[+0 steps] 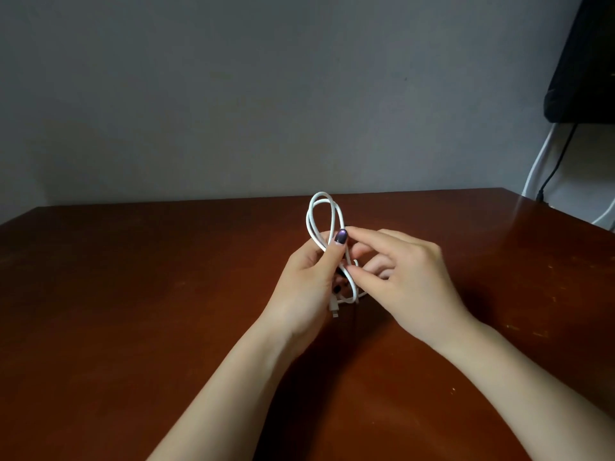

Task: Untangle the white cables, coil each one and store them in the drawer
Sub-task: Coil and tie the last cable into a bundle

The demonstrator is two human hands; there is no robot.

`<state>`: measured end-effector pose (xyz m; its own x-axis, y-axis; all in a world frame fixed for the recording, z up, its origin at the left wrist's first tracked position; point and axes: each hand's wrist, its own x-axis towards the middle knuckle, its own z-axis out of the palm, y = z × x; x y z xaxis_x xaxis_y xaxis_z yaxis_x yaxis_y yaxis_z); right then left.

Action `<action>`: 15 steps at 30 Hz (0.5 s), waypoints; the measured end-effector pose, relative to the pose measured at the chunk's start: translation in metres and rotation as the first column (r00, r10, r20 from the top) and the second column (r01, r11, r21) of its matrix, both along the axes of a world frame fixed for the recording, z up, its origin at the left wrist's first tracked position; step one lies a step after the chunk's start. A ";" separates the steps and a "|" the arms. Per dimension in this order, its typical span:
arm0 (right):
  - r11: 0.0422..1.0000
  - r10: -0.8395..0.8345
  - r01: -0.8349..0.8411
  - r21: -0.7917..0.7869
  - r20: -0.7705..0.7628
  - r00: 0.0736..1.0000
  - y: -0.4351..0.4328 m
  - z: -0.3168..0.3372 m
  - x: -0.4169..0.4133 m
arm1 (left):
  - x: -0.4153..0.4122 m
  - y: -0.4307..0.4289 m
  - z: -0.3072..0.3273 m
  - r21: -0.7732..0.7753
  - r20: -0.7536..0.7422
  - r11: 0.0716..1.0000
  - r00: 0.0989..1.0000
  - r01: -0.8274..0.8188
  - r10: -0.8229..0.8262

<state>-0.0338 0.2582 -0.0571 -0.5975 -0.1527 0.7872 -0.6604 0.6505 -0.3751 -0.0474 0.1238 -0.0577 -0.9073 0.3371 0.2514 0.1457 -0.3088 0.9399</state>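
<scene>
Grey wall [233, 94] fills the upper half of the frame. The reddish-brown tabletop [133, 311] fills the lower half. Its far edge runs across mid-frame against the wall and its right corner is at the mid right.

Bare wood on both sides of the hands and in front of them, with a wide run to the left.

Black object [585, 68] in the upper right corner, partly cropped, can't tell what it is. A white lead [539, 158] and a black lead [562, 158] hang from under it, down past the tabletop's right corner.

Both forearms come in from the bottom edge and converge just right of frame centre, above the tabletop.

Left hand [306, 284]: palm turned toward centre, fingers curled round the cable bundle. The thumb [341, 236] points up with its dark nail facing the camera and presses the strands.

Right hand [412, 281]: back of the hand toward the camera. Its thumb and forefinger pinch the lower strands right beside the left hand, and the other fingers are curled underneath.

White cable [307, 221]: held between both hands, off the tabletop. Two or so loops stand upright above the left thumb, reaching about the far table edge in the picture. A smaller loop hangs below the fingers.

Connector [333, 309]: white plug end, dangling below the left palm.
</scene>
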 end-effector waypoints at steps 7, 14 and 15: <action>0.986 0.067 -0.038 -0.162 0.181 0.981 -0.002 0.006 0.004 | 0.000 -0.002 0.005 0.080 0.046 0.997 0.999 -0.014 0.010; 0.994 0.071 -0.104 0.042 0.483 0.873 -0.001 0.008 0.004 | -0.014 -0.009 0.001 0.308 0.213 0.947 0.977 -0.085 0.018; 0.992 0.045 -0.098 0.081 0.501 0.865 0.000 0.008 0.004 | -0.016 -0.009 0.001 0.369 0.249 0.923 0.968 -0.105 0.011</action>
